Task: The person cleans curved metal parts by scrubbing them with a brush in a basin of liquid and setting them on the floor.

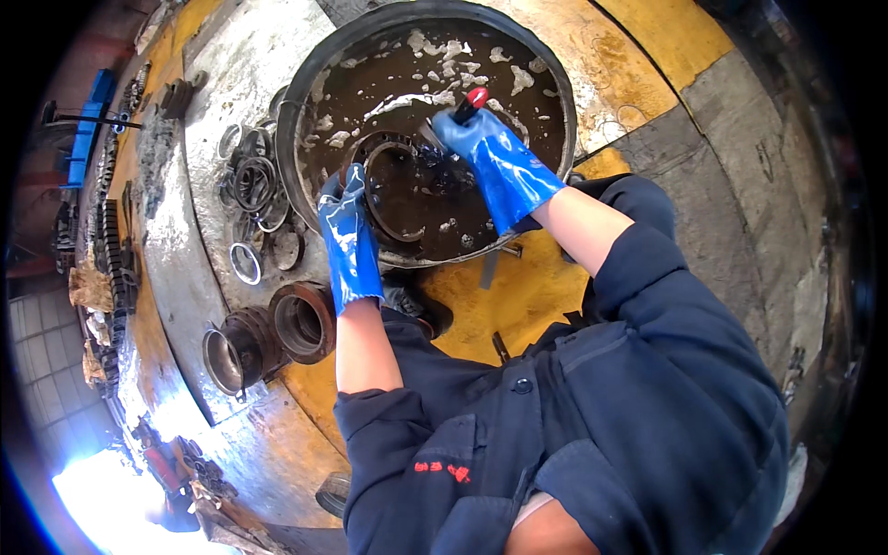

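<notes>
A round black tub [289, 153] of dark liquid with patches of foam stands in front of me. My left hand [348, 227], in a blue rubber glove, is closed on the left edge of a dark metal ring [381, 146]. That ring has holes along its rim and lies partly in the liquid. Gloved the same way, my right hand [476, 143] grips a tool with a red and black handle [474, 98] over the ring's upper right side. Blur and the glove hide the tool's working end, so its kind is unclear.
Left of the tub lie several metal rings [252, 183] and a bright thin ring [245, 264]. Two thick hollow metal cylinders [302, 322] stand nearer me. Metal floor plates [638, 83] surround the tub. A blue metal piece [90, 129] is at far left.
</notes>
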`<state>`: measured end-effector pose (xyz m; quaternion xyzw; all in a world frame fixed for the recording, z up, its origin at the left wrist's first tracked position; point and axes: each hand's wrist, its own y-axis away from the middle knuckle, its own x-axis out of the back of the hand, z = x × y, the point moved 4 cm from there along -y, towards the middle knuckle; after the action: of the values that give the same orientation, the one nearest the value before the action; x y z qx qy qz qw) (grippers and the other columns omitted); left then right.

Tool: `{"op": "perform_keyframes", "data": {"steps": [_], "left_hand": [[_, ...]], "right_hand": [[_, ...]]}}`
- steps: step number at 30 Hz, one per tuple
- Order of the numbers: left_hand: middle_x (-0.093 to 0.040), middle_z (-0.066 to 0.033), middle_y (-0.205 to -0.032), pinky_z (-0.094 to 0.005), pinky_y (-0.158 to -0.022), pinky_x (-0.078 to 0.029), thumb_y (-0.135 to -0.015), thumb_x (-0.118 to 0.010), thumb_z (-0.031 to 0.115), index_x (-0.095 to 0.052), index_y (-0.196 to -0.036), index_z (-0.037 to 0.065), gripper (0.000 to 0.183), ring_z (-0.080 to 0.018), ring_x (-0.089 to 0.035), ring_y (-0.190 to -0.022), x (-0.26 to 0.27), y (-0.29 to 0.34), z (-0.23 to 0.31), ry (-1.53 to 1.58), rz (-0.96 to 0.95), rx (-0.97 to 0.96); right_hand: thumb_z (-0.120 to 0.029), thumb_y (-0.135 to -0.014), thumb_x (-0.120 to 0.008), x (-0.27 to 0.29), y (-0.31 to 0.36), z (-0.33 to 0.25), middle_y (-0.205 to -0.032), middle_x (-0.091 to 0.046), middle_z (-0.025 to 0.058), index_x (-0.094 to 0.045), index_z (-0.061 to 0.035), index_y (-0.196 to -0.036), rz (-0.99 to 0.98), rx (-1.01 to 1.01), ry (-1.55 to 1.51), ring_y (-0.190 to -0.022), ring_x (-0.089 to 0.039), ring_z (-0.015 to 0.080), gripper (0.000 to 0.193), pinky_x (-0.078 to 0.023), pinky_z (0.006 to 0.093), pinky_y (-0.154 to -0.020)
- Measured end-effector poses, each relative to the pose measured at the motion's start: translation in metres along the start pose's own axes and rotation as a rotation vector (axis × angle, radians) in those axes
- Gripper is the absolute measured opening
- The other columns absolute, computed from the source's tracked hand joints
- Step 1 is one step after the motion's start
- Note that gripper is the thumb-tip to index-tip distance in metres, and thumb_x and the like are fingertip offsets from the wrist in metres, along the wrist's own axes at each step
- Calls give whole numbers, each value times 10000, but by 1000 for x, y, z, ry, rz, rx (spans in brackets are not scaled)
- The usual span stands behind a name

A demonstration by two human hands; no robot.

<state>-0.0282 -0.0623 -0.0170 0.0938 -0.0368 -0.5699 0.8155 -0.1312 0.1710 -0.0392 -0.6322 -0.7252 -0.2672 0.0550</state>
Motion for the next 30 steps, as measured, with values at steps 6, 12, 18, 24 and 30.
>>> {"op": "perform_keyframes", "data": {"steps": [6, 12, 18, 24, 30], "left_hand": [[-733, -97, -1233, -364, -948, -561, -1088, -614, 294, -670, -1357, -3, 405, -213, -689, -1086, 25, -13, -16, -160, -35, -126], [-723, -112, -1278, -427, -968, -566, -1068, -597, 415, -649, -1396, 15, 520, -259, -695, -1109, 28, -36, -23, 197, 20, 284], [-713, -127, -1323, -491, -988, -570, -1047, -579, 537, -628, -1434, 32, 637, -305, -701, -1132, 38, -40, -32, 240, 57, 394], [-704, -142, -1369, -554, -1007, -574, -1027, -562, 658, -607, -1472, 50, 754, -351, -707, -1155, 43, -46, -37, 227, 57, 444], [-711, -137, -1374, -613, -993, -581, -1002, -564, 736, -609, -1481, 67, 824, -386, -715, -1143, 55, -69, -55, 290, 65, 183]], "right_hand": [[-270, -991, -660, -18, 13, -37, -863, -735, 82, -746, -87, -1022, -72, 168, -229, -763, -686, 173, 205, -561, 338, -734], [-247, -966, -752, -73, 55, -45, -908, -780, 35, -790, -86, -1136, -265, 249, -285, -819, -722, 127, 238, -602, 304, -800], [-196, -851, -790, -86, 103, -7, -1029, -804, 119, -835, -144, -1014, -146, 972, -145, -952, -780, 315, 177, -642, 415, -885], [-241, -854, -738, -69, 92, 35, -1117, -783, 76, -785, -197, -1127, -433, 1057, 245, -1028, -740, 338, 280, -611, 446, -868], [-202, -855, -750, -34, 70, 43, -1064, -789, 78, -786, -200, -1099, -418, 1074, 415, -982, -756, 340, 246, -626, 437, -832]]}}
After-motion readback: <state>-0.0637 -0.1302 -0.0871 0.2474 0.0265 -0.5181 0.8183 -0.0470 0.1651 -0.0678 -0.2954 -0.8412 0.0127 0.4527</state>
